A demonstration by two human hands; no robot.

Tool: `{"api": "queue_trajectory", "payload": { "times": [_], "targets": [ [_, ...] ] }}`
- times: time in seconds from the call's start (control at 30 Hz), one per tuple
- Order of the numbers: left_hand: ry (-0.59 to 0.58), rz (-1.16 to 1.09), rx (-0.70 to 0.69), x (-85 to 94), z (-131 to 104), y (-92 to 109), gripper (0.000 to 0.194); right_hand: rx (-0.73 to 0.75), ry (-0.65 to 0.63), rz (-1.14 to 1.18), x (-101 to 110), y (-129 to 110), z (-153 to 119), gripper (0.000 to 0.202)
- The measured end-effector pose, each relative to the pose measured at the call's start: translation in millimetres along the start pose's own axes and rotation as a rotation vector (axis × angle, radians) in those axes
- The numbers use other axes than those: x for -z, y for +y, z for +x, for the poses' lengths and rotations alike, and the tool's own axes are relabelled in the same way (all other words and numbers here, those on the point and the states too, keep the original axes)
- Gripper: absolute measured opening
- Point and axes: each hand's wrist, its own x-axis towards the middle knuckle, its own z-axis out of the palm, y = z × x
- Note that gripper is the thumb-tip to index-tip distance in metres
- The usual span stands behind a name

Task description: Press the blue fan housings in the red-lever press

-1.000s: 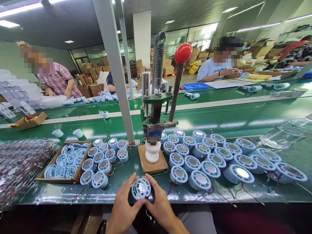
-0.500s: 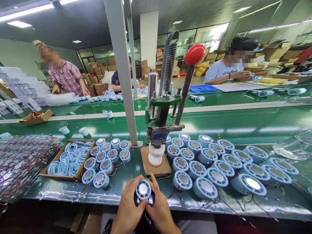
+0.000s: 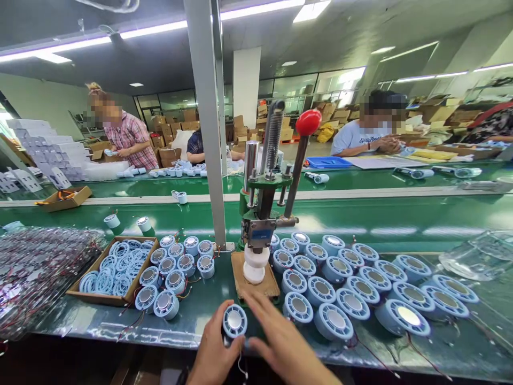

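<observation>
Near the table's front edge, my left hand (image 3: 214,345) grips a round light-blue housing (image 3: 234,321) with a silver disc in its middle and a thin wire hanging below. Just right of it, my right hand (image 3: 276,337) is spread, fingers stretched forward, apart from the housing. Beyond my hands stands a green hand press (image 3: 262,214) with a red-knobbed lever (image 3: 308,123). Its white round fixture (image 3: 255,266) rests over a brown board (image 3: 236,267). Right of the press sit several similar blue housings (image 3: 320,289) in rows, some with wires trailing.
At left, a cardboard box (image 3: 74,289) holds light-blue rings, beside a smaller group of housings (image 3: 165,266). Wired parts (image 3: 40,272) are piled at far left. A grey post (image 3: 208,133) rises behind the press. Co-workers (image 3: 366,140) work across the green conveyor (image 3: 360,211).
My right hand has let go of the housing and opened, moving right and slightly forward. My left hand keeps hold of it. The camera view has tilted up a little.
</observation>
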Motion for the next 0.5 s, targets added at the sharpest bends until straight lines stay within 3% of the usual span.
{"api": "queue_trajectory", "payload": {
  "times": [0.07, 0.17, 0.23, 0.3, 0.37, 0.5],
  "targets": [
    [0.006, -0.024, 0.064, 15.9, 19.6, 16.4, 0.060, 0.117, 0.232, -0.097, 68.7, -16.7, 36.7, 0.068],
    [0.040, -0.089, 0.032, 37.1, 57.7, 45.0, 0.056, 0.249, 0.616, -0.215, 172.5, -44.1, 117.2, 0.046],
    [0.052, -0.168, -0.015, 40.1, 83.8, 59.9, 0.054, 0.257, 0.789, -0.166, 219.6, -52.5, 175.1, 0.041],
    [0.009, -0.278, -0.048, 31.9, 107.0, 68.4, 0.055, 0.247, 0.800, 0.030, 239.7, -49.5, 223.1, 0.029],
    [-0.068, -0.376, -0.077, 16.2, 125.4, 71.1, 0.056, 0.250, 0.711, 0.282, 237.1, -39.4, 253.9, 0.030],
    [-0.166, -0.460, -0.128, -12.4, 142.7, 67.1, 0.052, 0.273, 0.681, 0.520, 214.9, -26.9, 273.3, 0.038]
  ]
}}
